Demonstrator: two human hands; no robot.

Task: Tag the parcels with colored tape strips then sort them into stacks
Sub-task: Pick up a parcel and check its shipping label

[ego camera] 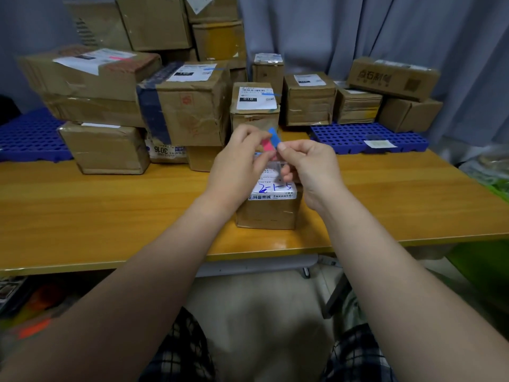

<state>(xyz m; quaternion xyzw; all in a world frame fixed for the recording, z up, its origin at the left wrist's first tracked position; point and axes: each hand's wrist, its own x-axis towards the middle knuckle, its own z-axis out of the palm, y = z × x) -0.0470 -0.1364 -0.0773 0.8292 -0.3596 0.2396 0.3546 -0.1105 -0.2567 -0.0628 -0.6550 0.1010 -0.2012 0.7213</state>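
The small parcel [268, 213] lay directly beneath both hands. Above its label, the left hand [239, 164] pinched a pink strip [266, 146]. The right hand [311, 166] pinched a blue strip [274, 135], whose long axis tilted up and away. Stacked boxes [192, 106] stood beyond the parcel.

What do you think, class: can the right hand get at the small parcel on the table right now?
Probably yes: the small parcel sits just beneath the right hand with nothing between, though its fingers are pinching coloured tape strips.
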